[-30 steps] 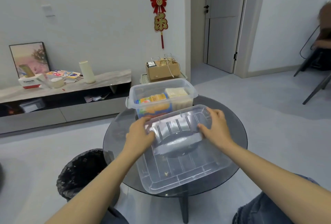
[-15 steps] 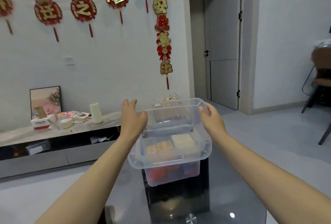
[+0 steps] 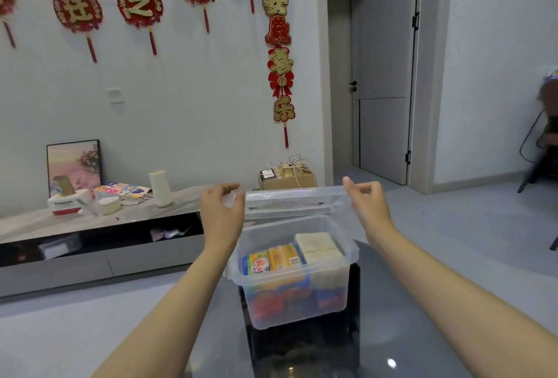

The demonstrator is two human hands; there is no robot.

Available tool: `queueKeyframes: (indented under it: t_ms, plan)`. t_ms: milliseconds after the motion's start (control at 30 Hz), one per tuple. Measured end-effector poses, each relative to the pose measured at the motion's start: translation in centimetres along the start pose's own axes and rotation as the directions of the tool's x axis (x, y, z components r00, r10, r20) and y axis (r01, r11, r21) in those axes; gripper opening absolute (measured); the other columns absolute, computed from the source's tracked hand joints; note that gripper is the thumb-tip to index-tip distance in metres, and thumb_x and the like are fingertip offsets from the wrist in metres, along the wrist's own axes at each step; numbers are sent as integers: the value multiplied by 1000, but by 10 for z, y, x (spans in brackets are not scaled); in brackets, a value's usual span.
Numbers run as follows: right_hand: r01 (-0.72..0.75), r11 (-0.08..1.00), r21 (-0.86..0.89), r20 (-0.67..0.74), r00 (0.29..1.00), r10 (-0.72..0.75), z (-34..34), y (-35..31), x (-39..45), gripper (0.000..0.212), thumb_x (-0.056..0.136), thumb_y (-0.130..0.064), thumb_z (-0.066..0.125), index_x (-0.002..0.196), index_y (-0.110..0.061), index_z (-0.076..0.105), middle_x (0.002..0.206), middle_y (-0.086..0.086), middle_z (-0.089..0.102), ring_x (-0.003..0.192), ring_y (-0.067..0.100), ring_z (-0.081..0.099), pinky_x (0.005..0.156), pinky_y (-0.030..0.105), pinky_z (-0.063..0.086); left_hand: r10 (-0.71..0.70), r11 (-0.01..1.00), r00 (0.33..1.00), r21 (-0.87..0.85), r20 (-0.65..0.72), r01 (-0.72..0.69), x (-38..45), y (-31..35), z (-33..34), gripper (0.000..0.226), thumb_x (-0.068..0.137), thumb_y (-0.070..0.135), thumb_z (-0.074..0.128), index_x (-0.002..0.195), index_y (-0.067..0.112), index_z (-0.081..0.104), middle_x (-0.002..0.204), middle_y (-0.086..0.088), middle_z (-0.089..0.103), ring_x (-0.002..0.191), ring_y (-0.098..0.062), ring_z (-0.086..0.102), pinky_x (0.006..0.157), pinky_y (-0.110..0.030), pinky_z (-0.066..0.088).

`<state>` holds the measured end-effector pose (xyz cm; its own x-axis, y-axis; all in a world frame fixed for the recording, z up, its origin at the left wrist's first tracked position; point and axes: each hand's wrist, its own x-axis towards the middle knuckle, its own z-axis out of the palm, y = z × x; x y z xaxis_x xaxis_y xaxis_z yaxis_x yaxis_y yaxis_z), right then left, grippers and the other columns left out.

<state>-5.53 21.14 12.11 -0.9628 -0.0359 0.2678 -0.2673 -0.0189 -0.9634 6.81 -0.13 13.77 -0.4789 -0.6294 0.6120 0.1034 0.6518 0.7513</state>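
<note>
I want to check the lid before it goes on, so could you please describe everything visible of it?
The lid is clear plastic, long and shallow, seen nearly edge-on, with a raised rim and two small dark marks on its side. It is held about level just over the back rim of the open box; whether it touches that rim I cannot tell. The left hand grips its left end, the right hand pinches its right end.

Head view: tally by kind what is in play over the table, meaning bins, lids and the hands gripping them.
Clear bin: 1
Clear lid: 1
Hands pinching the lid's ends, left hand and right hand: 2
Total: 4
</note>
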Motion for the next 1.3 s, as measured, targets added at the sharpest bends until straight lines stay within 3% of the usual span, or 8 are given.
queueKeyframes:
  t_ms: [133,400,500,767,900,1033,1167,1300]
  plan:
    - [-38,999,-6,38,999,39,3,37,-5,27,76,-38,70,81,-25,47,95,-5,61,85,5,58,64,23,43,1,998,1000,62,18,-2,-33,-27,-2,20,84,16,64,102,13,70,110,-12,62,100,-10,47,78,-4,28]
    - [-83,967,-240,220,966,137,-2,91,-15,36,84,-16,54,118,-27,54,125,2,58,101,17,56,74,27,43,-106,985,989,150,107,90,-92,-69,3,21,84,17,65,103,13,70,114,-8,57,98,-3,40,81,-7,25]
    - [-56,955,-293,216,969,123,-3,93,-12,38,86,-14,50,122,-26,57,126,2,58,98,16,53,70,22,42,-127,975,987,194,95,106,-88,-71,8,24,84,22,65,105,11,70,112,-7,58,104,-12,47,86,-13,28]
    - [35,916,-399,241,968,68,-4,97,-23,41,91,-14,48,132,-11,54,145,3,46,134,17,40,108,25,28,-434,869,850,385,297,310,-65,-82,20,48,92,24,49,138,11,45,153,-9,30,141,-28,28,116,-43,24]
    - [93,838,-538,244,969,48,1,94,-9,39,92,-13,48,130,-7,55,138,10,50,127,22,46,102,25,32,-511,841,763,411,395,351,-47,-87,22,46,91,21,50,136,16,42,153,-12,27,137,-33,32,112,-44,32]
    - [22,851,-524,210,972,104,3,93,12,31,92,-20,52,115,-6,67,123,14,62,113,26,56,87,29,41,-541,792,787,496,297,357,-38,-91,25,50,92,29,47,140,18,40,146,-14,29,130,-34,36,109,-43,32]
    - [-304,891,-337,96,930,354,7,96,24,36,86,-24,58,121,-13,57,126,11,54,99,25,59,72,28,45,-657,743,716,362,236,562,-30,-97,33,53,91,29,43,142,31,32,144,-18,26,129,-37,31,102,-43,35]
    - [-528,816,-236,166,805,570,4,96,25,40,84,-30,61,113,-3,60,86,10,66,63,21,62,49,25,50,-699,709,658,156,279,687,-26,-106,35,70,90,25,53,149,21,16,153,-13,28,130,-37,41,101,-47,44]
